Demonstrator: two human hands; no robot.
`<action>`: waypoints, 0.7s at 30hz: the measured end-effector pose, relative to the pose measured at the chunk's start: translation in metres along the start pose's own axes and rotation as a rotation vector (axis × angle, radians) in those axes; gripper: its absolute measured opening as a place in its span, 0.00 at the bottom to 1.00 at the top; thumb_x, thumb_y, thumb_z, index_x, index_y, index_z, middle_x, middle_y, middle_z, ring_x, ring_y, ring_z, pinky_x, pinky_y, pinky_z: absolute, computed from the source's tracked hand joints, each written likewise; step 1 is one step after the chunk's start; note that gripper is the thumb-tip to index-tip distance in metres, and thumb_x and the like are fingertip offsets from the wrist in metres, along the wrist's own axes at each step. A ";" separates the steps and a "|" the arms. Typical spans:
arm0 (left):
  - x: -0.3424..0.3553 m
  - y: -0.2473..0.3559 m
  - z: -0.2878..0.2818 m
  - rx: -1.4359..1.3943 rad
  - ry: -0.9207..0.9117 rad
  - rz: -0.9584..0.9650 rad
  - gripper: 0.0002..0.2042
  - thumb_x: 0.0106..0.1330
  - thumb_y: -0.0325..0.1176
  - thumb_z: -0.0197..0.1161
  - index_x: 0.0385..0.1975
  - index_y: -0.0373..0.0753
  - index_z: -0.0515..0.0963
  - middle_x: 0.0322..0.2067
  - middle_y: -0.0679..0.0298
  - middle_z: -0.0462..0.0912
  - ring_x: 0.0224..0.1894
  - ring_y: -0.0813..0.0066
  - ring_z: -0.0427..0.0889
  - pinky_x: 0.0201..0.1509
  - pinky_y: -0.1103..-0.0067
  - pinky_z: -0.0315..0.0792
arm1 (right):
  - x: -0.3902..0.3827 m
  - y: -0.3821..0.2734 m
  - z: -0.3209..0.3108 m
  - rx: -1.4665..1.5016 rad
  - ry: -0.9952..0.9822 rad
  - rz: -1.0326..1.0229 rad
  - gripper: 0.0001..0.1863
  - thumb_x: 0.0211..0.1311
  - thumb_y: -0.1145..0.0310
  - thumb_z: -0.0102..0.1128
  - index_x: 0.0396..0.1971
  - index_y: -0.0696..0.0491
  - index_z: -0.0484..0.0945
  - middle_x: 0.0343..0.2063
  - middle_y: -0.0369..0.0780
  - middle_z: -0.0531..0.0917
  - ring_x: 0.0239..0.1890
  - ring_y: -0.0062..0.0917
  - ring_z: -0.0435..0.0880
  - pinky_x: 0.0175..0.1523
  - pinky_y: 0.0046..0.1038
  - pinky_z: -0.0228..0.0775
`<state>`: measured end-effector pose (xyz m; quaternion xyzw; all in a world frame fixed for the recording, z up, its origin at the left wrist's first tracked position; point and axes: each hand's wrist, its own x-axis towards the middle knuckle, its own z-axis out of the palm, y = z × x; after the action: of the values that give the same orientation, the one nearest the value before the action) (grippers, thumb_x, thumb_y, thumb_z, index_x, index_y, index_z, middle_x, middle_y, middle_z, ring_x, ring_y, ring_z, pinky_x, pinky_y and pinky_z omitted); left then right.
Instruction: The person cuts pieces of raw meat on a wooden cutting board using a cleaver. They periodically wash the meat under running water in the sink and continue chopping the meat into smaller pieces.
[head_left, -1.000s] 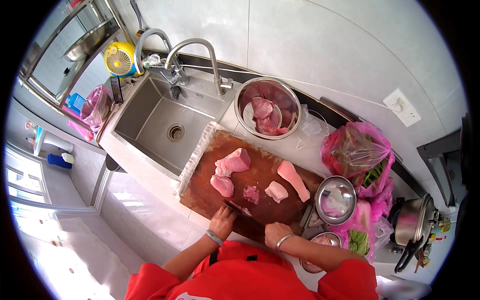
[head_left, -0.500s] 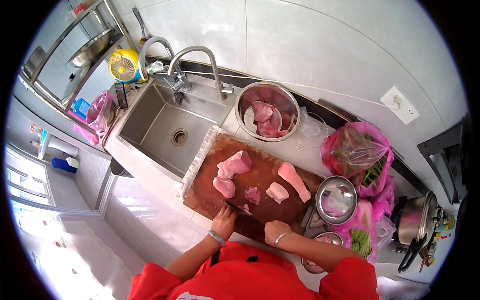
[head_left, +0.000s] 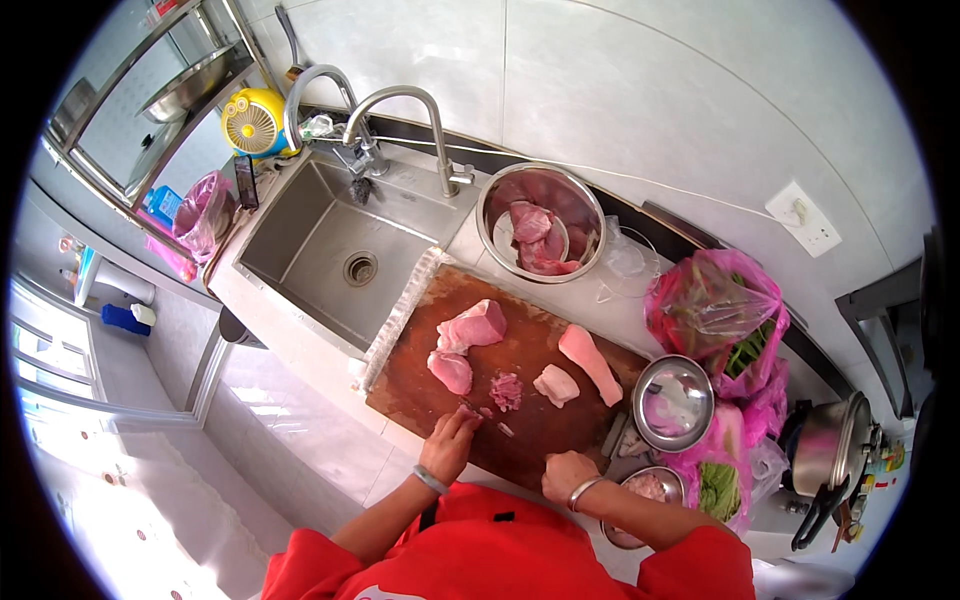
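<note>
My left hand (head_left: pixel 449 442) is at the near edge of a brown wooden cutting board (head_left: pixel 420 400), its bent fingers pressing a small piece of raw meat (head_left: pixel 466 412). My right hand (head_left: pixel 570 477) is closed in a fist around a knife's handle, which it hides; the blade blends into the dark board. Between the hands lies a small cut strip (head_left: pixel 505 430). Farther in sits a little pile of chopped meat (head_left: pixel 506 391). Behind it are a large raw chunk (head_left: pixel 474 326), a smaller chunk (head_left: pixel 450 372), a pale fatty piece (head_left: pixel 556 385) and a long pale slab (head_left: pixel 590 363).
A steel sink (head_left: pixel 340 250) with a faucet (head_left: pixel 440 140) adjoins the board's left. Behind the board stands a steel bowl (head_left: pixel 490 235) of meat. At right are an empty-looking steel bowl (head_left: pixel 673 402), a bowl of minced meat (head_left: pixel 650 487), pink bags of vegetables (head_left: pixel 715 310) and a pot (head_left: pixel 830 445).
My right hand has shifted slightly right and nearer me, and the knife blade has moved away from my left fingertips. The chopped pile looks more spread into small bits. My left hand has hardly moved.
</note>
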<state>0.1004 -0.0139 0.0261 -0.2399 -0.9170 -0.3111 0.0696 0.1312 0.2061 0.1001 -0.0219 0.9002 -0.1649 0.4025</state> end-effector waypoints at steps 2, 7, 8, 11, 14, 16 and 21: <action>-0.005 -0.008 0.008 0.049 -0.040 0.016 0.14 0.49 0.23 0.55 0.37 0.37 0.75 0.40 0.57 0.74 0.45 0.59 0.74 0.46 0.70 0.73 | -0.001 -0.003 0.003 -0.011 -0.003 -0.020 0.14 0.50 0.66 0.48 0.30 0.58 0.78 0.28 0.54 0.80 0.34 0.47 0.81 0.42 0.43 0.73; -0.008 -0.013 0.013 0.068 -0.047 0.033 0.14 0.45 0.23 0.56 0.35 0.37 0.77 0.39 0.57 0.75 0.45 0.58 0.74 0.47 0.69 0.73 | -0.002 -0.006 0.005 -0.041 -0.039 -0.025 0.12 0.50 0.70 0.47 0.30 0.61 0.77 0.31 0.54 0.81 0.37 0.45 0.81 0.43 0.40 0.73; -0.007 -0.012 0.014 0.064 -0.039 0.022 0.14 0.45 0.23 0.56 0.35 0.37 0.77 0.40 0.56 0.75 0.45 0.58 0.74 0.47 0.70 0.73 | -0.001 -0.005 0.007 -0.048 -0.030 -0.017 0.12 0.50 0.70 0.47 0.30 0.61 0.77 0.31 0.54 0.81 0.37 0.44 0.81 0.42 0.39 0.73; -0.008 -0.012 0.017 0.053 -0.030 -0.007 0.15 0.45 0.23 0.56 0.36 0.36 0.77 0.41 0.55 0.75 0.46 0.57 0.74 0.49 0.70 0.72 | 0.002 -0.004 0.013 -0.064 -0.008 -0.007 0.12 0.50 0.71 0.47 0.31 0.62 0.76 0.31 0.54 0.81 0.37 0.44 0.81 0.42 0.39 0.73; -0.011 -0.016 0.021 0.039 -0.051 -0.017 0.16 0.46 0.23 0.56 0.38 0.35 0.76 0.42 0.54 0.74 0.48 0.55 0.73 0.51 0.70 0.71 | 0.005 -0.006 0.009 -0.063 -0.015 -0.017 0.12 0.50 0.72 0.47 0.31 0.61 0.76 0.32 0.54 0.81 0.37 0.44 0.81 0.42 0.38 0.74; -0.011 -0.018 0.021 0.032 -0.058 -0.008 0.17 0.46 0.22 0.55 0.39 0.34 0.76 0.43 0.54 0.74 0.49 0.54 0.73 0.52 0.70 0.71 | 0.010 -0.008 0.007 -0.065 -0.040 -0.016 0.12 0.50 0.72 0.47 0.31 0.61 0.76 0.32 0.54 0.81 0.37 0.44 0.81 0.42 0.38 0.74; -0.012 -0.025 0.021 -0.011 -0.099 0.023 0.18 0.48 0.21 0.54 0.43 0.35 0.75 0.45 0.53 0.74 0.53 0.53 0.70 0.54 0.69 0.69 | 0.021 -0.018 -0.002 -0.073 -0.079 -0.018 0.11 0.50 0.72 0.50 0.30 0.61 0.78 0.33 0.53 0.81 0.38 0.43 0.81 0.42 0.38 0.74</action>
<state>0.0996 -0.0228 -0.0075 -0.2659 -0.9148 -0.3030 0.0265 0.1140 0.1856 0.0917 -0.0513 0.8888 -0.1348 0.4349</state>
